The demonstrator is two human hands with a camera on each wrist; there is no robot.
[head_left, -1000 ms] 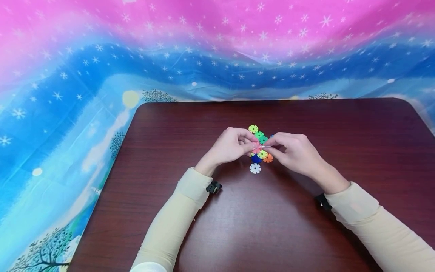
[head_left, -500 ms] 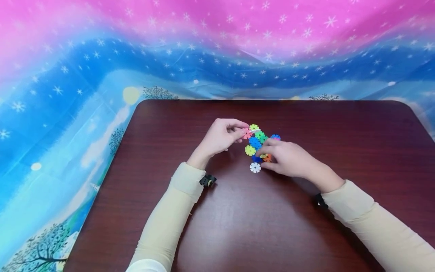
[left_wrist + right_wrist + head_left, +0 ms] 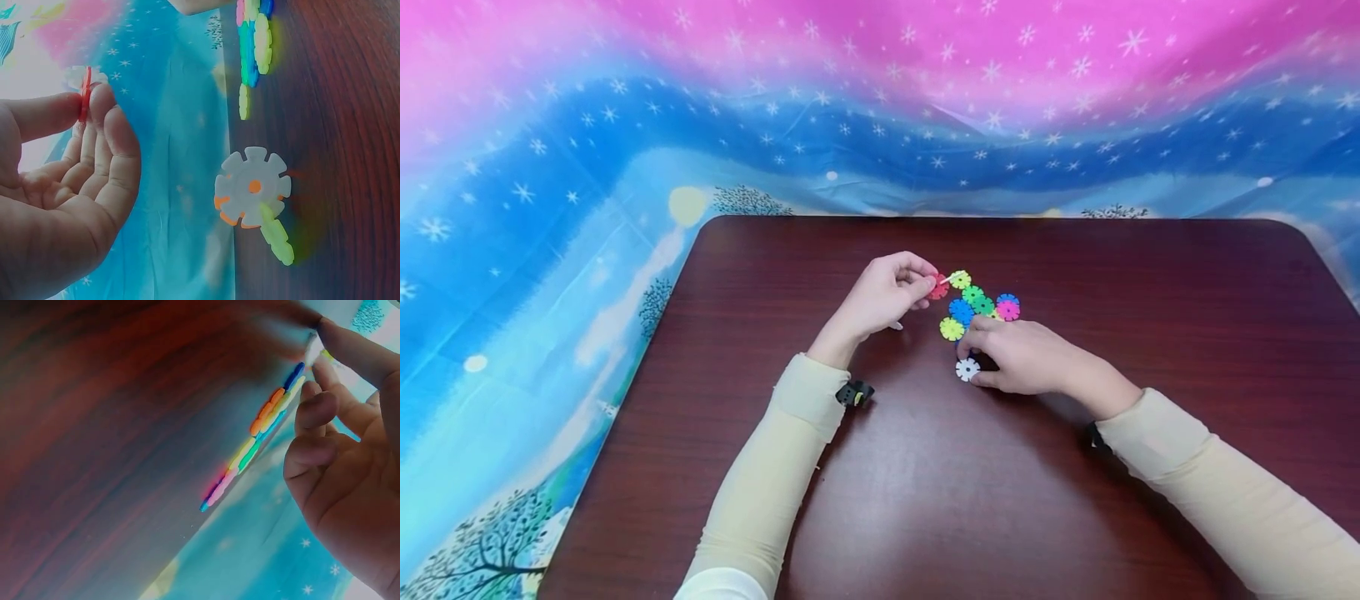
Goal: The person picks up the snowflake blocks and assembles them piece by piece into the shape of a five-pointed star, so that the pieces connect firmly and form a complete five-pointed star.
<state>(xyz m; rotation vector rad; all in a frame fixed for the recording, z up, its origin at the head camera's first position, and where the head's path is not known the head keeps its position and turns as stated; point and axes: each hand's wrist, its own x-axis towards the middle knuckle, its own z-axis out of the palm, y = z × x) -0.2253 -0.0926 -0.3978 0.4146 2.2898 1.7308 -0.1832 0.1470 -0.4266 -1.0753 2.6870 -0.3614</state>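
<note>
In the head view my left hand (image 3: pixel 887 293) pinches a red notched building disc (image 3: pixel 938 286) between thumb and index finger. A white disc (image 3: pixel 76 76) is joined to it, seen edge-on from above. My right hand (image 3: pixel 1030 356) grips a flat white notched disc (image 3: pixel 967 370) by its edge, between thumb and index finger. That disc lies at the near end of a flat group of interlocked discs, including a blue disc (image 3: pixel 960 312), a green disc (image 3: pixel 982 305) and a pink disc (image 3: pixel 1008 310). The right hand covers part of the group.
Below the left hand in its wrist view, another white disc (image 3: pixel 240 187) stands with orange and yellow-green discs against it; the hand mostly hides them from above. The dark wooden table (image 3: pixel 925 500) has a snowflake-patterned cloth (image 3: pixel 865 150) behind it.
My left hand has drawn away to the upper left with the red and white discs, off the group. The right hand has let go of them and come down to the white disc.
</note>
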